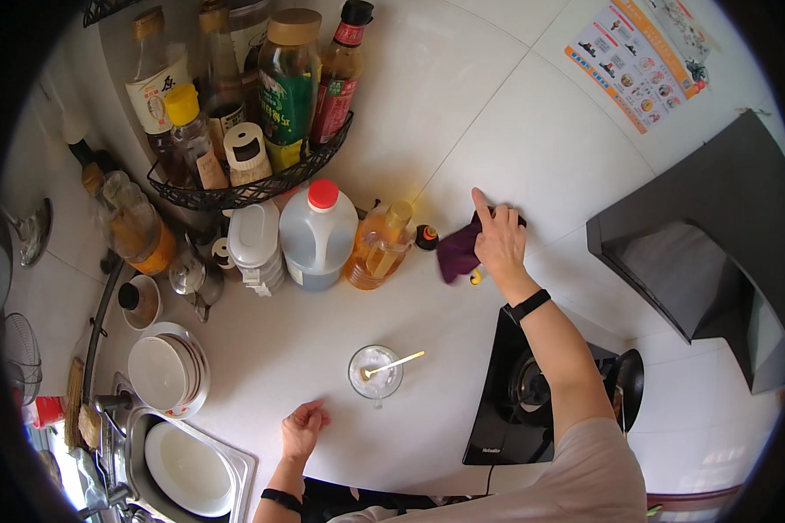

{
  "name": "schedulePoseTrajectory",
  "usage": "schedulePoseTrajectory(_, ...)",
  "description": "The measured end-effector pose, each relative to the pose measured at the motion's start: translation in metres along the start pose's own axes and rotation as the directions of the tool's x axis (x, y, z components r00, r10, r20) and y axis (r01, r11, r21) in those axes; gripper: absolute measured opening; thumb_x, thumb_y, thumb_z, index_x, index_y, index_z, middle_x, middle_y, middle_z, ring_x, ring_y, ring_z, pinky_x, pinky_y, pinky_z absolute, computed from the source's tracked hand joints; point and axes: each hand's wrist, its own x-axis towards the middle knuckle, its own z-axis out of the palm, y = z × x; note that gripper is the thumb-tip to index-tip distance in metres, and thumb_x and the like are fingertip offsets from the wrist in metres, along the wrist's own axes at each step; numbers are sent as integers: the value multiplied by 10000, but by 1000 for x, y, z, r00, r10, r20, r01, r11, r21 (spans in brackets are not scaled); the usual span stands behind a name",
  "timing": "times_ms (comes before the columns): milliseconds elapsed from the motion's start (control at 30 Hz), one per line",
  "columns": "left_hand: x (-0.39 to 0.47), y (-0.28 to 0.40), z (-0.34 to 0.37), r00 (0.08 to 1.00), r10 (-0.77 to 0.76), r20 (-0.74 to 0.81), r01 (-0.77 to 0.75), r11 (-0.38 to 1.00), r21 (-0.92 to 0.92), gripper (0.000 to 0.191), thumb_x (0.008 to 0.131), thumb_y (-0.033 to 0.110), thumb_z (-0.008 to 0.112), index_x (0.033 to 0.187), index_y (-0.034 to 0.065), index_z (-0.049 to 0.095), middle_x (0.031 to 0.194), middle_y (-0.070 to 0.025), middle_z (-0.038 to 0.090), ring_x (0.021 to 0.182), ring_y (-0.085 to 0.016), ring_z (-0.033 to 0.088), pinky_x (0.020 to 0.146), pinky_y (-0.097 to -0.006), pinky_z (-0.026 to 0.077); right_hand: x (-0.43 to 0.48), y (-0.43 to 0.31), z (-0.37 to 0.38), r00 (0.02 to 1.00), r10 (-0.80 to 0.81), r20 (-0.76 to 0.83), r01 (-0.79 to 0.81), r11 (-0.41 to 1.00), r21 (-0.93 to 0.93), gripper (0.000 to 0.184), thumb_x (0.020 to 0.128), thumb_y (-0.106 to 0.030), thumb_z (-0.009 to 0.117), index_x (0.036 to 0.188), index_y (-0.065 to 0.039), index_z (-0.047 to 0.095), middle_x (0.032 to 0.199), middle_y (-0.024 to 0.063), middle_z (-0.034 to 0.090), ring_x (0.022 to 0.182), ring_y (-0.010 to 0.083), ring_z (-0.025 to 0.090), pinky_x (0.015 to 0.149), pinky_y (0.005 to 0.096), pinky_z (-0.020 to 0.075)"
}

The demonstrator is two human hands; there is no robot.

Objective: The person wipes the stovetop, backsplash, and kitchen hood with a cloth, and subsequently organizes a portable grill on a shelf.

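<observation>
My right hand (501,243) is stretched out to the white wall tiles, its index finger extended. Under its palm and fingers is a dark purple cloth (459,253), whose lower part hangs loose and looks slightly blurred. My left hand (303,425) is near the front edge of the white counter (405,451), with fingers curled and nothing visible in them. Beyond it stands a glass mug (375,386) holding a white substance, and a light-coloured stick or brush (396,363) leans out of it over the rim.
Left of the cloth stand an oil bottle (379,252) and a red-capped jug (318,242), below a black corner rack (255,193) of condiment bottles. Stacked bowls (160,372) sit beside the sink (245,467). A gas hob (490,418) and range hood (667,222) are at right.
</observation>
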Motion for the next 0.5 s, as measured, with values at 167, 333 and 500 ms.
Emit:
schedulePoseTrajectory(167, 0, -1, 0, 1000, 19, 2, -19, 1000, 12, 246, 883, 34, 497, 1076, -70, 609, 836, -87, 662, 765, -155, 655, 726, -257, 530, -19, 3, 19, 997, 29, 72, -27, 999, -30, 755, 686, -28, 647, 1376, -243, 427, 878, 74, 469, 841, 246, 502, 569, 330, 450)
schedulePoseTrajectory(333, 2, 3, -4, 999, -8, 36, 7, 999, 41, 247, 881, 36, 498, 1075, -64, 612, 848, -89, 666, 770, -158, 658, 709, -254, 530, -26, 7, 24, 997, 38, 71, -38, 999, -9, 773, 678, -35, 665, 1381, -244, 424, 881, 70, 459, 852, 240, 504, 581, 325, 478)
schedulePoseTrajectory(500, 5, 0, -5, 999, -14, 32, 13, 999, 37, 236, 892, 58, 515, 1073, -54, 616, 842, -84, 671, 763, -155, 662, 695, -252, 529, -12, 7, 15, 1000, -5, -17, 5, 999, 52, 750, 664, -30, 671, 1353, -244, 467, 879, 59, 483, 838, 235, 508, 561, 311, 483)
